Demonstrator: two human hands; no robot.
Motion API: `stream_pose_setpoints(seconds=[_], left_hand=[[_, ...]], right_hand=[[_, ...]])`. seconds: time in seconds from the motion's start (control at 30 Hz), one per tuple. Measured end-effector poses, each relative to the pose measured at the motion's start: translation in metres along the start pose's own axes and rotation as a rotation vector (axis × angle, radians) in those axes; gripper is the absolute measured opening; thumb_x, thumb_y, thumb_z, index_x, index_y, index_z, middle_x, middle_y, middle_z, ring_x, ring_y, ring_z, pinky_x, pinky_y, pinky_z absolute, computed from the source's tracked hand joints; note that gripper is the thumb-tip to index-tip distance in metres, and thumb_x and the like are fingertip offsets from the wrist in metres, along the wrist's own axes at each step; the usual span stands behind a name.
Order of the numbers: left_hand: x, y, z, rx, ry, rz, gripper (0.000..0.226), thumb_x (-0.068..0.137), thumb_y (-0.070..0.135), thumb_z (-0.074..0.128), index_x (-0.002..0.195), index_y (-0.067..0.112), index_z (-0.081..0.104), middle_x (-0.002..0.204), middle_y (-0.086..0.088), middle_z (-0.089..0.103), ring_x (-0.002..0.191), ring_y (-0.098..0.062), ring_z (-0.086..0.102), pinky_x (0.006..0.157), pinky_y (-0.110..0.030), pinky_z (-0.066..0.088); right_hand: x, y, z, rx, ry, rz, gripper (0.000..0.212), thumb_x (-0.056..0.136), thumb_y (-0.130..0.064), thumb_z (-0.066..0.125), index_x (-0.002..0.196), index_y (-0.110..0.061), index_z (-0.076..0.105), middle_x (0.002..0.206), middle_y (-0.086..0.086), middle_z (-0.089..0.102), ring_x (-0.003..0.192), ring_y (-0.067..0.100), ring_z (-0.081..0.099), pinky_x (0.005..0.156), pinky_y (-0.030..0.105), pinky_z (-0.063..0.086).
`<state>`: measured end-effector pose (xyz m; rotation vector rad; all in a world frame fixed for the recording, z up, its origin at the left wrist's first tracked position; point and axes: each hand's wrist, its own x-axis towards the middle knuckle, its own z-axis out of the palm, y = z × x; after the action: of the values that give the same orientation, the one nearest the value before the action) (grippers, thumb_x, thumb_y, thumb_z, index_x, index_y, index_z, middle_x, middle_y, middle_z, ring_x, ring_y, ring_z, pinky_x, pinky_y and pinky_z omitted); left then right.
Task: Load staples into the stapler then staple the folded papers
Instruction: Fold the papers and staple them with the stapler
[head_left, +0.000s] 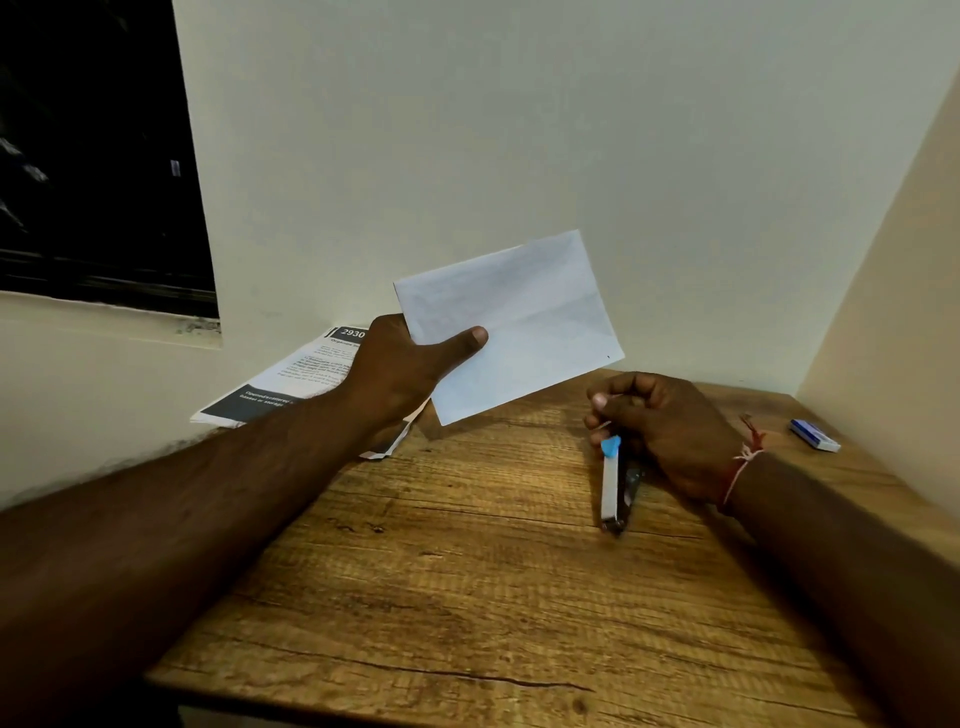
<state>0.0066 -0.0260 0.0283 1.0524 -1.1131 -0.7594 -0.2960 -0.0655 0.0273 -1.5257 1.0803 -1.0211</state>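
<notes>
Looks like the stapling part to me. The left hand (400, 364) pinches the folded paper (519, 327), thumb on the front, held up over the far side of the surface (467, 571). The right hand (660, 431) has its fingers curled round the stapler (613, 483), low on the right. The staple box (814, 434) sits far right, well apart. Next I'd guess a paper edge has to slide into the stapler's mouth, then squeeze.

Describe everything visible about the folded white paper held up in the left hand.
The folded white paper is a plain rectangle with a faint crease across it and faint print showing through. It is tilted and raised above the wooden table. The left hand grips its left edge, thumb on the front.
</notes>
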Motion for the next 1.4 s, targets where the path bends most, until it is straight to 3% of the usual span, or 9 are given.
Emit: stream_pose_setpoints(seconds=[0.13, 0.27, 0.43, 0.57, 0.7, 0.87, 1.03, 1.23, 1.4], left_hand=[[-0.003, 0.001, 0.000, -0.022, -0.010, 0.010, 0.041, 0.090, 0.026, 0.097, 0.126, 0.016, 0.081, 0.118, 0.000, 0.087, 0.106, -0.018, 0.086, 0.098, -0.045, 0.070], [-0.002, 0.002, 0.000, -0.003, -0.002, 0.006, 0.041, 0.090, 0.027, 0.097, 0.126, 0.017, 0.081, 0.117, 0.000, 0.088, 0.106, -0.018, 0.086, 0.097, -0.044, 0.070], [-0.002, 0.003, 0.001, 0.043, 0.013, 0.015, 0.044, 0.088, 0.031, 0.098, 0.126, 0.018, 0.081, 0.116, 0.002, 0.088, 0.102, -0.014, 0.086, 0.091, -0.037, 0.071], [-0.002, 0.002, 0.001, 0.059, 0.008, 0.020, 0.049, 0.087, 0.033, 0.099, 0.130, 0.017, 0.080, 0.118, 0.001, 0.087, 0.104, -0.016, 0.086, 0.091, -0.038, 0.071], [-0.001, 0.004, 0.000, 0.053, 0.028, 0.024, 0.044, 0.089, 0.029, 0.098, 0.127, 0.016, 0.080, 0.116, 0.001, 0.087, 0.100, -0.012, 0.086, 0.086, -0.031, 0.071], [0.000, 0.003, 0.000, 0.018, 0.035, 0.026, 0.042, 0.091, 0.027, 0.096, 0.128, 0.015, 0.080, 0.116, 0.002, 0.087, 0.100, -0.012, 0.086, 0.083, -0.027, 0.070], [0.001, 0.000, -0.001, -0.001, 0.040, 0.008, 0.042, 0.091, 0.029, 0.096, 0.127, 0.017, 0.080, 0.118, 0.000, 0.087, 0.105, -0.016, 0.086, 0.094, -0.039, 0.071], [0.001, 0.003, -0.001, -0.132, 0.040, -0.013, 0.042, 0.092, 0.028, 0.095, 0.129, 0.018, 0.080, 0.120, 0.001, 0.087, 0.111, -0.021, 0.085, 0.099, -0.048, 0.068], [0.002, 0.003, 0.000, -0.236, 0.045, -0.047, 0.048, 0.091, 0.028, 0.097, 0.134, 0.016, 0.078, 0.126, -0.004, 0.086, 0.117, -0.030, 0.083, 0.105, -0.062, 0.065]], right_hand=[[-0.005, -0.004, 0.005, -0.229, 0.021, -0.055, 0.019, 0.099, -0.014, 0.080, 0.110, 0.001, 0.077, 0.100, 0.024, 0.082, 0.079, 0.028, 0.081, 0.073, 0.037, 0.070], [-0.013, -0.035, -0.001, -0.858, 0.140, -0.049, 0.050, 0.087, -0.066, 0.080, 0.092, -0.016, 0.077, 0.069, 0.001, 0.081, 0.058, 0.016, 0.074, 0.058, 0.032, 0.061], [-0.054, -0.080, 0.016, -1.250, -0.298, 0.351, 0.107, 0.047, -0.102, 0.062, 0.107, -0.016, 0.078, 0.078, 0.004, 0.085, 0.077, 0.024, 0.085, 0.059, 0.027, 0.060], [-0.058, -0.073, 0.034, -1.351, -0.383, 0.251, 0.103, 0.041, -0.099, 0.069, 0.118, -0.031, 0.068, 0.103, -0.001, 0.080, 0.088, 0.014, 0.079, 0.076, 0.032, 0.068], [-0.050, -0.068, 0.032, -1.271, -0.368, 0.091, 0.078, 0.074, -0.075, 0.086, 0.138, -0.041, 0.057, 0.106, -0.012, 0.072, 0.092, 0.004, 0.068, 0.070, 0.025, 0.054], [-0.032, -0.050, 0.024, -1.280, -0.221, 0.007, 0.045, 0.092, -0.056, 0.083, 0.129, -0.033, 0.073, 0.110, -0.016, 0.069, 0.098, 0.005, 0.064, 0.086, 0.030, 0.056], [-0.018, -0.032, 0.013, -0.988, -0.126, -0.007, 0.024, 0.097, -0.042, 0.083, 0.114, -0.026, 0.079, 0.107, 0.000, 0.078, 0.095, 0.015, 0.071, 0.075, 0.028, 0.052], [-0.009, -0.007, 0.016, 0.234, -0.429, 0.125, 0.042, 0.098, -0.023, 0.074, 0.132, 0.001, 0.070, 0.110, 0.023, 0.069, 0.085, 0.028, 0.064, 0.083, 0.046, 0.050], [-0.011, -0.001, 0.029, 0.389, -0.498, 0.116, 0.041, 0.109, -0.021, 0.055, 0.140, 0.002, 0.067, 0.108, 0.017, 0.072, 0.086, 0.026, 0.065, 0.079, 0.041, 0.055]])
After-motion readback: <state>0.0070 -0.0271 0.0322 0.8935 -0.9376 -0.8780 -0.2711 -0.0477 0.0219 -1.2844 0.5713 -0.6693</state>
